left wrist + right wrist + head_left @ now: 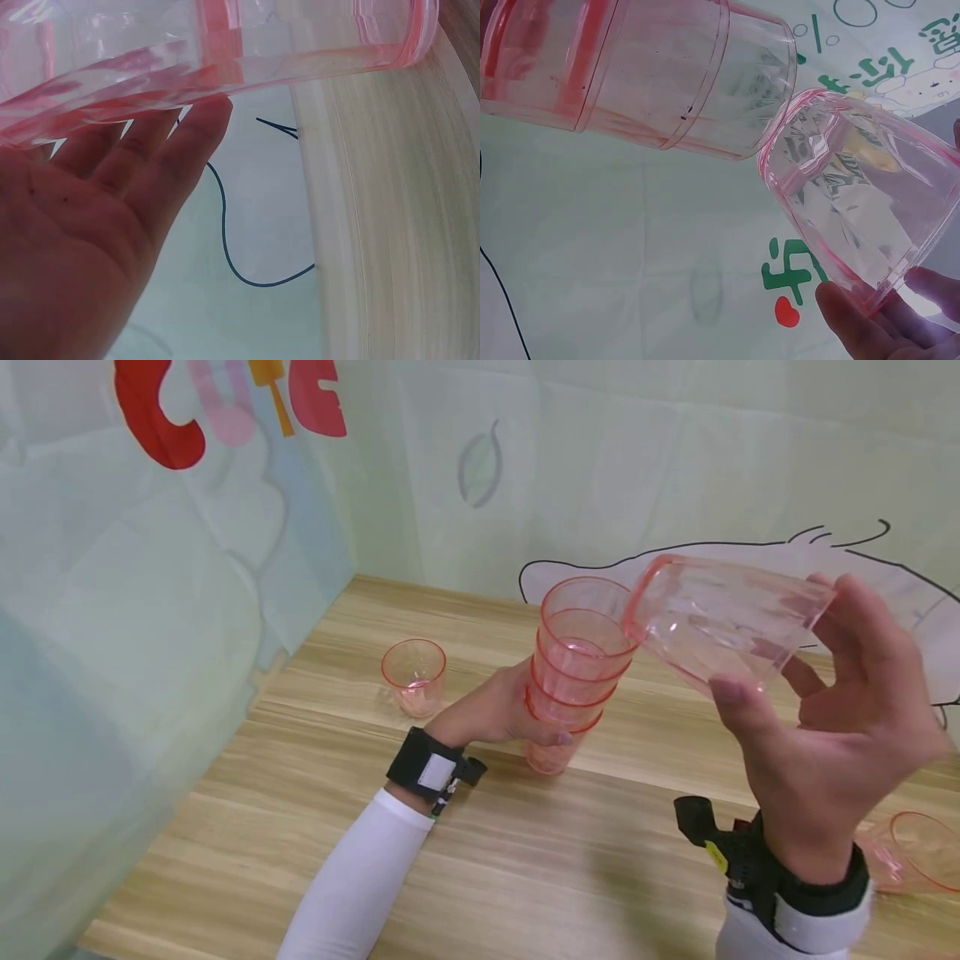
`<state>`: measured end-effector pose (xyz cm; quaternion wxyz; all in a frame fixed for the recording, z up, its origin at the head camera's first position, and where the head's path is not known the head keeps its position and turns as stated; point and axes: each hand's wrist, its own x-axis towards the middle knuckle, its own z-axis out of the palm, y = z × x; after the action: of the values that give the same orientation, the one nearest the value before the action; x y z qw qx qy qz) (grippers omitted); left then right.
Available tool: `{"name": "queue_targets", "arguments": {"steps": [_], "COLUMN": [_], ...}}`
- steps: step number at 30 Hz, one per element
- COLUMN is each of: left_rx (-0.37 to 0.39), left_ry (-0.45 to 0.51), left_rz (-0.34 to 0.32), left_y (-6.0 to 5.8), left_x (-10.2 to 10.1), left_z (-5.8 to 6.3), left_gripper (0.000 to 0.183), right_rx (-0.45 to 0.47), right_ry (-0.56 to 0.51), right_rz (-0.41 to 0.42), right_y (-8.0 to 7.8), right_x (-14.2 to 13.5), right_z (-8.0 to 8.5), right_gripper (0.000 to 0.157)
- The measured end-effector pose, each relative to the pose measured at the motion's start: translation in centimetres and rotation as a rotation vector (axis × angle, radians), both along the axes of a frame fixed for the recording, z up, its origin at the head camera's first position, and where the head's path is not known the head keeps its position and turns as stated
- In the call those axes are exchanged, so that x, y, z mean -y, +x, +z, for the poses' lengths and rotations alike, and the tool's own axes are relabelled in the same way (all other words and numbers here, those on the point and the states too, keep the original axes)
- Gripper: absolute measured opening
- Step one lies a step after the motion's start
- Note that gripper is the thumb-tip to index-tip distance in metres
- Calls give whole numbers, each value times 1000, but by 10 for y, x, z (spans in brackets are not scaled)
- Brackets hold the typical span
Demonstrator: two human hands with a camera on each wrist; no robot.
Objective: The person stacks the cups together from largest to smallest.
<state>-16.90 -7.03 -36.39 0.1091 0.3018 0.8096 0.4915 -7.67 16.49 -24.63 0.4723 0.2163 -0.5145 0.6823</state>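
Note:
In the head view, a stack of clear pink-rimmed plastic cups [573,681] leans slightly to the right, one nested inside another. My left hand [504,703] grips this stack around its lower half, thumb across the front; the left wrist view shows fingers [184,150] along the side of the plastic. My right hand [847,718] holds another clear cup [720,622] by its base, fingertips and thumb around the bottom end. That cup lies nearly sideways, its mouth facing left. Its rim meets the stack's top rim in the right wrist view, where the held cup [870,202] tilts beside the stack [667,75].
A single pink-rimmed cup [415,678] stands upright on the wooden table [300,827], left of the stack. At the right edge, partly behind my right wrist, is another clear cup [918,856]. A printed cloth backdrop [637,460] rises behind and to the left.

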Motion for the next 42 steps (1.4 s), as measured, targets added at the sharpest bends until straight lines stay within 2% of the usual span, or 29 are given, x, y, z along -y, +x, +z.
{"name": "queue_targets", "arguments": {"steps": [6,15,19,22,24,31,35,42], "left_rx": [2,7,0,-8,-2,-5,-9,-27], "left_ry": [12,14,9,1,13,-12,-34,-49], "left_rz": [-15,-21,-16,-11,-16,-2,5,5], "left_y": [0,0,0,0,0,1,2,0], "left_x": [-2,-2,-1,-1,-1,-2,-3,-3], "left_z": [1,0,0,2,2,1,1,2], "left_gripper": [70,72,74,76,76,77,76,73], "right_rx": [32,71,109,112,105,6,-41,-77], "right_ry": [11,47,134,148,124,-63,-91,-55], "right_rz": [5,92,44,-1,1,105,96,42], "right_y": [2,2,2,3,2,-2,-5,-8], "right_x": [3,-4,-4,-1,2,17,23,28], "right_z": [1,-2,-3,-2,0,4,3,3], "right_gripper": [86,77,78,80,81,79,76,72]}}
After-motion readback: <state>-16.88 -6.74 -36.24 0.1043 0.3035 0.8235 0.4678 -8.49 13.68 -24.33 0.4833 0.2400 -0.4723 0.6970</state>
